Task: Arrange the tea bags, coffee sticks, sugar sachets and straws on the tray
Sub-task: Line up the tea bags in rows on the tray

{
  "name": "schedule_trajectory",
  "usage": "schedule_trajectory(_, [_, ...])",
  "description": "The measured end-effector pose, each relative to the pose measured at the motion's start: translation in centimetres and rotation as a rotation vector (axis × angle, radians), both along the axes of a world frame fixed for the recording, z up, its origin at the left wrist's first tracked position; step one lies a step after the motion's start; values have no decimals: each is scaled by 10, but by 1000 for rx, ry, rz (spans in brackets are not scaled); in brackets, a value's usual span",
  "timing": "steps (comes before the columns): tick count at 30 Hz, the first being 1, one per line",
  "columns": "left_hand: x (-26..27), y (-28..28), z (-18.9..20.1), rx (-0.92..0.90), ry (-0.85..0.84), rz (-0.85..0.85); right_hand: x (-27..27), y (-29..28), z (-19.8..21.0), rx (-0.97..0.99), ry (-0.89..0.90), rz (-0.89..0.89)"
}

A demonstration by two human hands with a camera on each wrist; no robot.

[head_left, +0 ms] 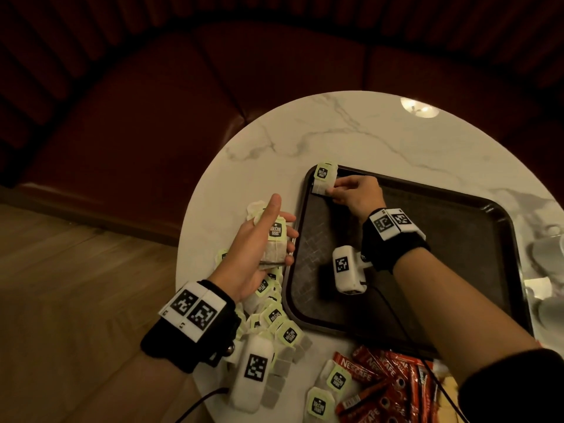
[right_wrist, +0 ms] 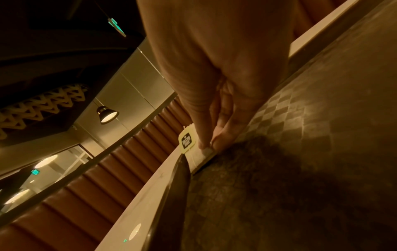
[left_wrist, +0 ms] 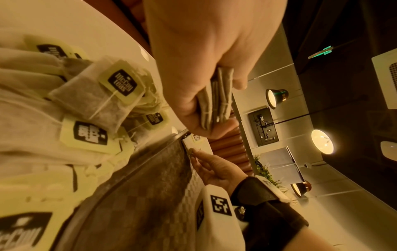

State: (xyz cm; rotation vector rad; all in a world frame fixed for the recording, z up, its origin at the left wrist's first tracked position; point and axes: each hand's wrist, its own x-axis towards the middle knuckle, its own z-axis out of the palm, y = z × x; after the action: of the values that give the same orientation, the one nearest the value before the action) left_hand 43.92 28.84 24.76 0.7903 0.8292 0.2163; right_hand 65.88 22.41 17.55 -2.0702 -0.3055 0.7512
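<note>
Pinched between thumb and fingertips, a single tea bag [head_left: 324, 181] sat in the grip of the right hand [head_left: 357, 192] at the far left corner of the dark tray [head_left: 457, 239]. Its pale green tag stood up against the tray's rim, and the bag's lower edge touched the tray floor, as the right wrist view showed. The fingers [right_wrist: 223, 135] were narrow on the bag's edge, curled round it.

The left hand [head_left: 259, 239] hovered palm up just beside the tray's left rim, above the bench [head_left: 335, 132]. Its grip was closed on a small stack of tea bags [head_left: 274, 248], with the fingers wrapped under the stack; the thumb and forefinger stood out straight. In the left wrist view the stack showed edge-on as several flat bags pressed together.

Below that hand a loose heap of tea bags [head_left: 283, 328] lay on the marble bench, along the tray's left side and near corner. Two more tagged bags lay apart from it, near the bench's near edge. Red coffee sticks [head_left: 381, 383] lay in a jumble just beside them, at the tray's near rim. The textured floor of the tray held only the one bag being set down. White cups [head_left: 546, 248] stood at the right, beyond the tray.
</note>
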Motion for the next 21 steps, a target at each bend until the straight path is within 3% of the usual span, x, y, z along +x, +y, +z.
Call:
schedule_trajectory(9, [5, 1, 2, 39, -30, -31, -4, -15, 24, 111, -23, -91])
schedule_trajectory(13, [6, 1, 5, 95, -63, -33, -40, -23, 63, 236, -114, 98])
schedule_trajectory(17, [8, 1, 11, 187, -89, -33, -79, -33, 93, 274, -82, 335])
schedule_trajectory(21, [9, 1, 16, 223, -114, 1, -94, -36, 101, 323, -86, 331])
